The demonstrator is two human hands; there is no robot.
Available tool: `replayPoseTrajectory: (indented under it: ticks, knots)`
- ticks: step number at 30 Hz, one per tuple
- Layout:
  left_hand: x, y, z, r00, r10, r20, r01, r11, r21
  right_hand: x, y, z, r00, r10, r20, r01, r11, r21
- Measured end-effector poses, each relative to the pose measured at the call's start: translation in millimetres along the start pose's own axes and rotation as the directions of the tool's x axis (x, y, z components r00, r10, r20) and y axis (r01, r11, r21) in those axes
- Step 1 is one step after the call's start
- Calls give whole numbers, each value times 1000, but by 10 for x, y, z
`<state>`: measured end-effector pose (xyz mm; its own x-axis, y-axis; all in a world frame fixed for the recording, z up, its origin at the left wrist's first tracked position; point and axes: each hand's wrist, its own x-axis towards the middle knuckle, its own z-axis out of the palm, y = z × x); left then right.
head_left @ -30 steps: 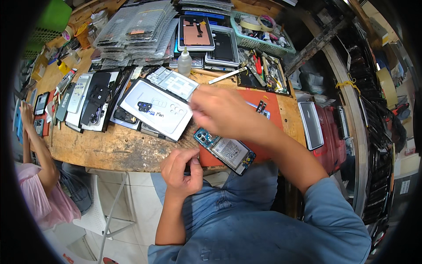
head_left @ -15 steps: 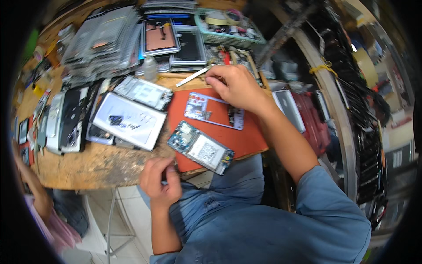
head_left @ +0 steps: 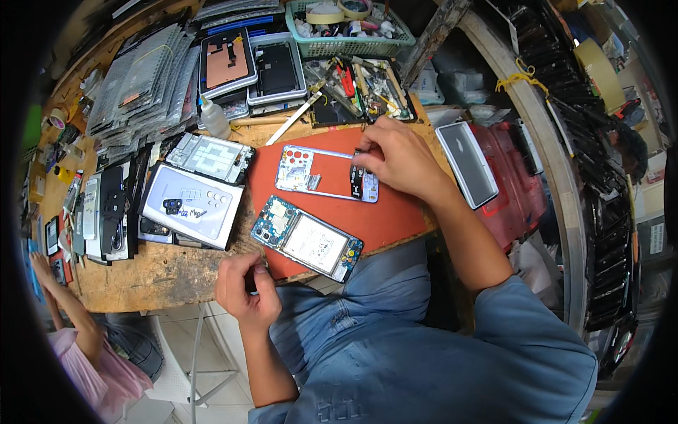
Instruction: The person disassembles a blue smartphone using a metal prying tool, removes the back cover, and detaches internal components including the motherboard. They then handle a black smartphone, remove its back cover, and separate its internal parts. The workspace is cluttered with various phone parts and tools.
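A lilac phone mid-frame (head_left: 286, 185) lies on the orange-red mat (head_left: 417, 212), with a black piece (head_left: 356, 185) across its right end. Over that end is my right hand (head_left: 399, 159), its thumb and fingers pinched; a small dark bit shows at the fingertips, too small to name. Nearer to me, an opened phone body (head_left: 311, 242) exposes its blue circuit board and whitish battery, partly over the mat's front edge. My left hand (head_left: 247, 290) is curled at the bench's front edge, left of that phone; whatever its fingers hold is hidden.
Left of the mat are a lilac back cover (head_left: 189, 205) and a silver phone part (head_left: 212, 157). Behind stand a dropper bottle (head_left: 214, 119), a tool tray (head_left: 385, 95), bubble-wrapped stacks (head_left: 134, 88) and a green basket (head_left: 346, 46). Another person's arm (head_left: 70, 300) is at far left.
My right hand has come from beside the tool tray to the right end of the mid-frame. My left hand stays curled at the bench edge. The whole view has shifted slightly.
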<state>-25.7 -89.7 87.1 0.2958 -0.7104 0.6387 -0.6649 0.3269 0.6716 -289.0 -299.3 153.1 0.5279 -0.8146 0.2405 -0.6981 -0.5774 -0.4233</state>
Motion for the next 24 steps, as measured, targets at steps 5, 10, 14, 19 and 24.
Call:
replayPoseTrajectory:
  ticks: [5,10,14,19,24]
  knots:
    - [-13,-2,-27,1000,16,-17,-16,999,-30,-146,-116,-6,977,181,-114,-33,653,757]
    - [-191,197,-47,963,-269,-38,247,926,-284,-666,-469,-96,977,201,-69,-48,521,852]
    - [-318,919,147,879,-461,117,465,779,-422,-1204,-835,215,993,28,-117,74,619,782]
    - [-412,990,-6,710,-651,267,684,550,-479,-1549,-837,351,996,-86,-33,84,700,710]
    - [-354,644,-227,811,-584,45,547,727,-416,-1427,-737,292,963,-202,-179,244,936,255]
